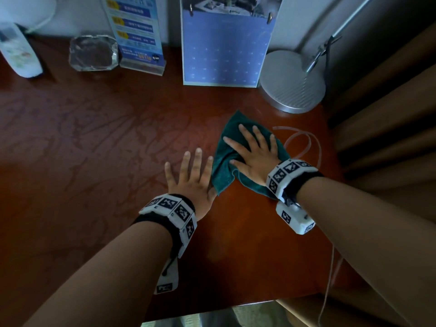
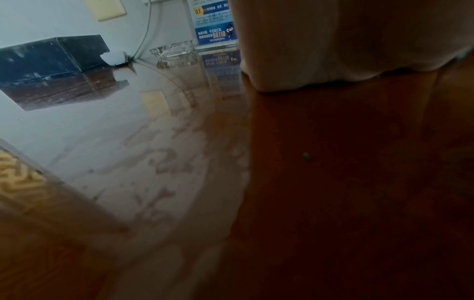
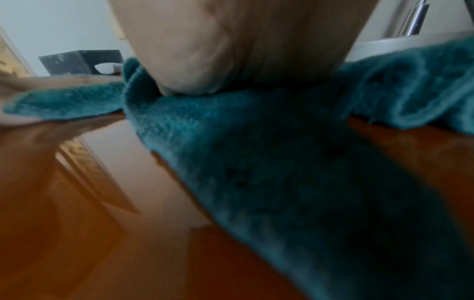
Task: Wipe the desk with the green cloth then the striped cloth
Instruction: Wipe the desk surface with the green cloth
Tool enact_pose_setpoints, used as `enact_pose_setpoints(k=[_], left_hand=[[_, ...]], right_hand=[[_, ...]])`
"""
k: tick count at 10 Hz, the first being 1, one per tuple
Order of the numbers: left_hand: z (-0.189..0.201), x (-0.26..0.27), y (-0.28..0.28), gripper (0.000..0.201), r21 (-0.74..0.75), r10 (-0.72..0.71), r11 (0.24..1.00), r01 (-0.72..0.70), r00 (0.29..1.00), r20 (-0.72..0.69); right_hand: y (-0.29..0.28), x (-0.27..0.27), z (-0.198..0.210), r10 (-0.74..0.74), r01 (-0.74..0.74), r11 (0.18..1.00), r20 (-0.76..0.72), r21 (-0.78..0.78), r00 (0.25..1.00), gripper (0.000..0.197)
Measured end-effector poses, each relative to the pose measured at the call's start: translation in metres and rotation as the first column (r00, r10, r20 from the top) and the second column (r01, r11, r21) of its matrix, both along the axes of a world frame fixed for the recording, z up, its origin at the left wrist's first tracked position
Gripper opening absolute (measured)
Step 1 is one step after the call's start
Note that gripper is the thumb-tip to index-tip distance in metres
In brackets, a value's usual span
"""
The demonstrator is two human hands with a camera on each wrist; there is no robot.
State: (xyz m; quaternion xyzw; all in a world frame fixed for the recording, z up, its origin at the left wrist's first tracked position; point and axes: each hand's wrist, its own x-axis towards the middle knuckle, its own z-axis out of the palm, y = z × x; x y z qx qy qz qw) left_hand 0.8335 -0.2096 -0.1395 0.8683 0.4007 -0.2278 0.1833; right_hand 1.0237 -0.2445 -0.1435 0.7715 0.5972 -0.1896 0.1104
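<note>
The green cloth lies crumpled on the reddish wooden desk, right of centre. My right hand presses flat on top of it, fingers spread and straight. In the right wrist view the heel of that hand bears down on the green cloth. My left hand rests flat on the bare desk just left of the cloth, fingers straight, its thumb side touching the cloth's edge. In the left wrist view the palm sits on the glossy desk. No striped cloth is in view.
Along the back stand a white bottle, a glass ashtray, a blue leaflet stand, a desk calendar and a round lamp base. A clear tube loops right of the cloth. A dark tissue box sits far left.
</note>
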Motion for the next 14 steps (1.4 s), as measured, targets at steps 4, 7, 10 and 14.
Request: enact_pose_setpoints(k=[4, 7, 10, 14], left_hand=[[-0.009, -0.002, -0.001, 0.066, 0.080, 0.012, 0.997, -0.018, 0.997, 0.075], [-0.008, -0.003, -0.003, 0.067, 0.120, 0.012, 0.993, -0.023, 0.996, 0.089], [-0.005, -0.001, -0.002, 0.066, 0.079, 0.020, 0.997, -0.024, 0.998, 0.052], [-0.001, 0.000, 0.000, 0.066, 0.035, 0.021, 0.999, -0.021, 1.000, 0.004]], right_hand=[[0.059, 0.016, -0.003, -0.227, 0.226, 0.972, -0.004, 0.065, 0.974, 0.056], [0.066, 0.023, -0.003, -0.244, 0.245, 0.965, -0.022, 0.088, 0.969, 0.059], [0.021, 0.023, -0.004, -0.202, 0.202, 0.979, -0.034, 0.012, 0.979, 0.064], [-0.015, 0.035, -0.002, -0.188, 0.188, 0.982, -0.037, 0.003, 0.981, 0.064]])
